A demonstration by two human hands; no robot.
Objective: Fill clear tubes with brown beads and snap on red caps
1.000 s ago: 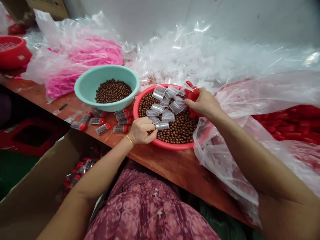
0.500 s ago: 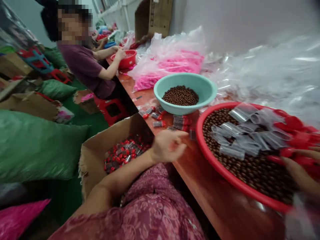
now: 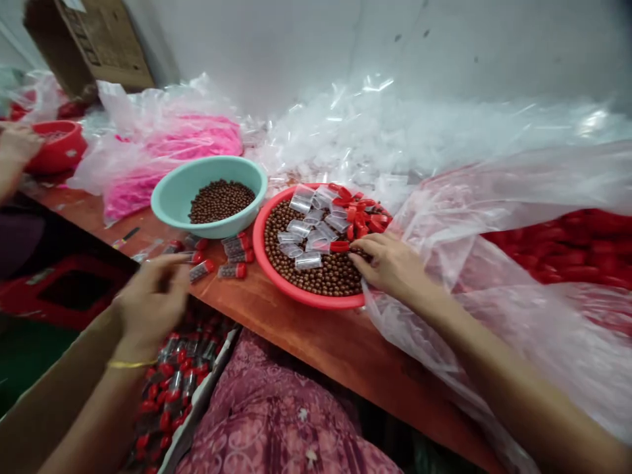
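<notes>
My right hand [image 3: 390, 263] reaches over the near right part of a red basin [image 3: 296, 299], its thumb and fingers pinched on a red cap [image 3: 339, 246]. Small brown beads [image 3: 336, 283] fill the basin. Clear plastic tubes [image 3: 300, 228] and a heap of loose red caps [image 3: 363, 214] lie on them. At the table's left edge, above a cardboard box, is my left hand [image 3: 155, 296], smeared by motion; its fingertips are close to a bead-filled, red-capped tube [image 3: 201, 270], and I cannot make out whether they hold anything. Several similar filled tubes [image 3: 237, 247] lie beside the basin.
A turquoise bowl [image 3: 165, 197] of brown beads stands left of the basin. Behind are bags of pink pieces [image 3: 197, 138] and clear plastic [image 3: 395, 131]. A bag of red caps [image 3: 567, 243] lies right. Filled tubes [image 3: 168, 395] sit in the box below. Another person's hand [image 3: 17, 145] is far left.
The view has swung to the right, bringing the whole basin and the bag of red caps into sight. My left hand now sits further back from the basin, over the box. My right hand stays at the caps.
</notes>
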